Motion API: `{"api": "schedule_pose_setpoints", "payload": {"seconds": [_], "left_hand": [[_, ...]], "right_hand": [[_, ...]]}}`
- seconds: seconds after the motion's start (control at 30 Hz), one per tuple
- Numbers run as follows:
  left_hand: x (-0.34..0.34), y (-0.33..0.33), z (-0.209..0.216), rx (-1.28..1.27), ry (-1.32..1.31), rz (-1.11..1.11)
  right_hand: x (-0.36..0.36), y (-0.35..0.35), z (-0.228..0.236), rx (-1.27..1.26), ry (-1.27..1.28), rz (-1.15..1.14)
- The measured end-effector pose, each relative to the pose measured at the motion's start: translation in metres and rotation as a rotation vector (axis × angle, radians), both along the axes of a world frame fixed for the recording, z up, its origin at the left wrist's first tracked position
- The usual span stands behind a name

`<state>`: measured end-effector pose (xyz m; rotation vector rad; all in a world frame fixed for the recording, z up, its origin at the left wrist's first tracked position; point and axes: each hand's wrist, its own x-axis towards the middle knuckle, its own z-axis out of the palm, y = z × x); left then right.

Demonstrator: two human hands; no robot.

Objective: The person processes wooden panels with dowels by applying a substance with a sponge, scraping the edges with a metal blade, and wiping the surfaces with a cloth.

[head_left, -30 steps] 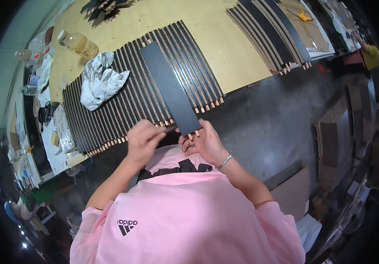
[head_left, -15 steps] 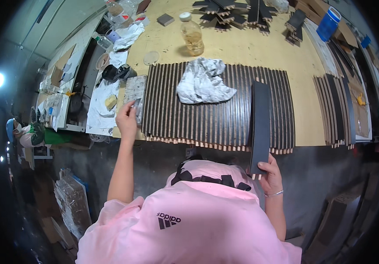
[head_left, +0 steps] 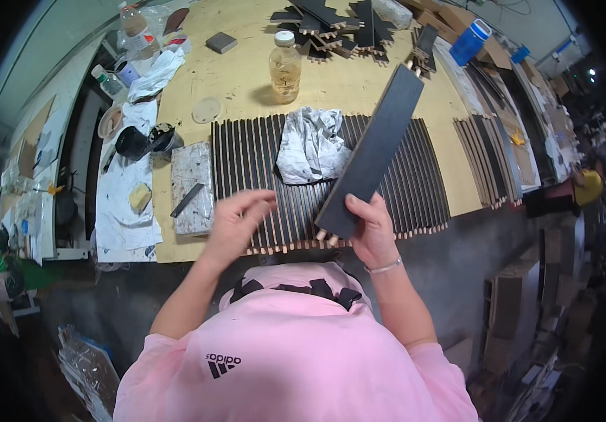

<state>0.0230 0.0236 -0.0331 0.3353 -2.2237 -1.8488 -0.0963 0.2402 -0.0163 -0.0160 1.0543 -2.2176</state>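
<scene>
My right hand (head_left: pixel 374 232) grips the lower end of a black wooden slat (head_left: pixel 377 144), its thumb on the broad face. Short pale dowels stick out of both ends of this slat, which tilts up and to the right. Under it, a row of similar dark slats (head_left: pixel 250 165) stands packed on edge, dowels toward me. A stained white cloth (head_left: pixel 311 144) lies crumpled on the row. My left hand (head_left: pixel 243 218) hovers at the row's near left, fingers loosely bent and apart, nothing visible in them. Beside it a thin dark strip (head_left: pixel 187 200) rests on a paint-smeared block (head_left: pixel 192 165).
A bottle of yellowish liquid (head_left: pixel 285 70) stands behind the row. Black cups (head_left: pixel 132 143) and a yellow sponge (head_left: pixel 139 197) sit at left. More slats (head_left: pixel 331 28) are heaped at the far side; others (head_left: pixel 486 158) stand at right near a blue jug (head_left: pixel 469 43).
My left hand has left the block and moved right, over the row's near edge. The slat in my right hand has been raised and tilted rightward. The view has shifted.
</scene>
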Motion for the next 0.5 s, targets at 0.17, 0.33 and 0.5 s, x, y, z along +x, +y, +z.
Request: {"api": "schedule_pose_setpoints", "payload": {"seconds": [0.17,0.33,0.5], "left_hand": [[-0.008,0.022,-0.001,0.391,0.118,-0.251],[-0.005,0.011,-0.009,0.512,-0.064,-0.273],[-0.002,0.006,-0.015,0.756,-0.127,-0.339]], "right_hand": [[0.011,-0.038,0.018,-0.045,0.107,0.091],[0.022,-0.051,-0.002,0.13,0.26,-0.084],[0.002,-0.062,-0.01,-0.107,0.018,-0.171]]}}
